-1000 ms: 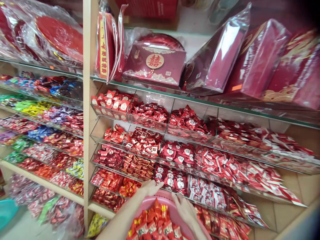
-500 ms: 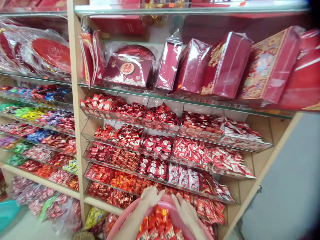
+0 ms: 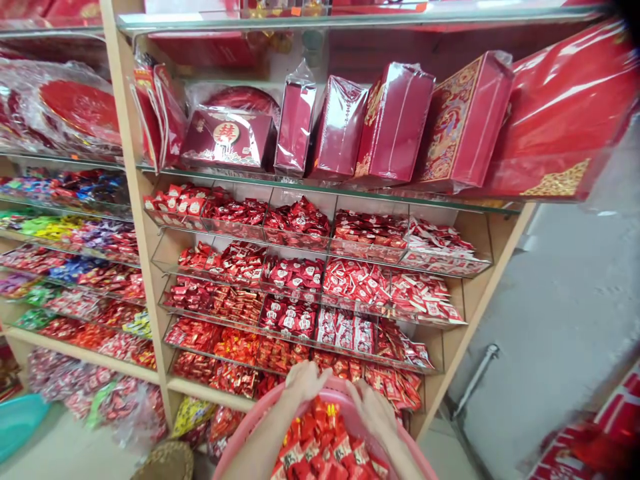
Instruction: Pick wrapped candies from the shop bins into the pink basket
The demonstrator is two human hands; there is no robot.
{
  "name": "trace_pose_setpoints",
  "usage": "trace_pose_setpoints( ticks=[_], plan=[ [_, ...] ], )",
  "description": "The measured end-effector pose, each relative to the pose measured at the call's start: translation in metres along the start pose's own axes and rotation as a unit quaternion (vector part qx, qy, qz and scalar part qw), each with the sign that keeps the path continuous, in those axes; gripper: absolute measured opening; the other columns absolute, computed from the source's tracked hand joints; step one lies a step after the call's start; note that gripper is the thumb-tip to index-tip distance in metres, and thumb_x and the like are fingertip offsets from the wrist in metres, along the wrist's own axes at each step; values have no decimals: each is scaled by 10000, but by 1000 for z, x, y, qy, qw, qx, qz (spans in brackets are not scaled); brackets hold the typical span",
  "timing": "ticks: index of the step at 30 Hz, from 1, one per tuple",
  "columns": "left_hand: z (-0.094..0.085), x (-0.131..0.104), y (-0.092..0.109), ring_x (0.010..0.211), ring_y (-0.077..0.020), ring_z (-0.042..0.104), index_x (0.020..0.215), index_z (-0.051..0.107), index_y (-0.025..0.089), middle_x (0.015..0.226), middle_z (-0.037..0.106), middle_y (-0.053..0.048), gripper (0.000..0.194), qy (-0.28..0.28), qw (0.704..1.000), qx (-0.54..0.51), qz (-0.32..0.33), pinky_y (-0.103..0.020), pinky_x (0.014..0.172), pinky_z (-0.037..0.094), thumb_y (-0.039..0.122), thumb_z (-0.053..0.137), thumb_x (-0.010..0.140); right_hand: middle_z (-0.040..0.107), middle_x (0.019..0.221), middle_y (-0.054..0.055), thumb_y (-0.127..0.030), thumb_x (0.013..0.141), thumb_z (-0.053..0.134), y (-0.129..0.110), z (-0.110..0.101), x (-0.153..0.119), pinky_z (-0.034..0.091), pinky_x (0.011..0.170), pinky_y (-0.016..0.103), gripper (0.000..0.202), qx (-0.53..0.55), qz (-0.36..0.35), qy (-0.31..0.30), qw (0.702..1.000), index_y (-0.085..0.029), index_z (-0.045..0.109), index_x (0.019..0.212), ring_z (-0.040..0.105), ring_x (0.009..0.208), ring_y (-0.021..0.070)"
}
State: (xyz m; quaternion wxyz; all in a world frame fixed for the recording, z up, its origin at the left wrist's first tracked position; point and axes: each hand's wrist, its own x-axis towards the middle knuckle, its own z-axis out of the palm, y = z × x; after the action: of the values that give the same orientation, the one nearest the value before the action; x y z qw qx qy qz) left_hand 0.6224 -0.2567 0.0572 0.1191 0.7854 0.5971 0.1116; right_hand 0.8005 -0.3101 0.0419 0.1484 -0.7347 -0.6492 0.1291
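Note:
A pink plastic basin [image 3: 245, 427] is at the bottom of the view, close in front of me. Red wrapped candies [image 3: 320, 453] lie heaped inside it, some with dark lettering. Both forearms reach over the basin to its far rim. My left hand [image 3: 305, 381] is closed on the rim left of its middle, thumb pointing right. Further right, my right hand [image 3: 371, 405] is closed over the same rim, its fingers bent and partly hidden. Just beyond the hands, sloping clear trays hold red candies [image 3: 395, 387] in the lowest row.
Wooden shelving [image 3: 145, 287] carries several rows of candy trays. Red gift boxes [image 3: 395, 127] stand on a glass shelf [image 3: 320, 188] above. Bagged candies [image 3: 120, 407], a woven basket [image 3: 167, 460] and a turquoise basin [image 3: 23, 423] are low at left. A grey wall [image 3: 560, 287] stands right.
My view has swung right, so the shelves appear further left and more wall shows. The basin and both hands keep nearly the same place in view, with the hands still on the rim.

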Motion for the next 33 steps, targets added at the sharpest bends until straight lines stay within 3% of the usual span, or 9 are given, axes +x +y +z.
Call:
trace_pose_setpoints(
  ticks=[12,21,24,27,29,33],
  plan=[
    [1,-4,2,860,-270,648,782,709,137,829,692,-174,763,24,999,17,-17,-335,748,463,641,138,826,682,982,106,-564,881,151,4,-2,-1,438,747,349,545,-14,-25,0,1000,-218,546,1027,630,928,264],
    [-26,-20,-14,895,-272,622,846,698,143,879,688,-146,748,-20,999,-24,-10,-331,779,433,681,179,809,682,923,105,-548,893,180,-27,-13,-4,414,741,329,528,-46,-48,-9,998,-198,558,1006,623,920,256],
    [-37,-19,-32,829,-254,623,860,701,144,864,695,-121,739,-63,994,-89,1,-320,756,433,690,206,803,678,920,99,-579,886,160,-35,-11,1,405,754,323,567,-47,-64,-17,997,-195,560,1004,619,912,243],
    [-48,-26,-61,883,-213,605,1017,674,187,1004,686,-54,597,-101,970,-214,50,-276,793,426,646,373,784,675,928,105,-612,872,146,-40,-8,8,399,759,329,612,-46,-72,-29,996,-188,556,1036,614,914,244],
    [-53,-42,-85,925,-203,591,1077,648,197,1058,671,-32,558,-131,950,-279,43,-250,784,431,611,493,737,673,939,114,-626,865,138,-40,-5,11,398,757,333,637,-47,-67,-37,996,-182,556,1049,613,914,248],
    [-53,-96,-128,805,-191,609,1075,639,175,938,696,-30,566,-166,903,-392,-52,-246,688,461,584,572,689,675,964,120,-633,858,148,-39,2,16,404,752,336,645,-40,-46,-45,997,-185,555,1081,613,930,258]
  ],
)
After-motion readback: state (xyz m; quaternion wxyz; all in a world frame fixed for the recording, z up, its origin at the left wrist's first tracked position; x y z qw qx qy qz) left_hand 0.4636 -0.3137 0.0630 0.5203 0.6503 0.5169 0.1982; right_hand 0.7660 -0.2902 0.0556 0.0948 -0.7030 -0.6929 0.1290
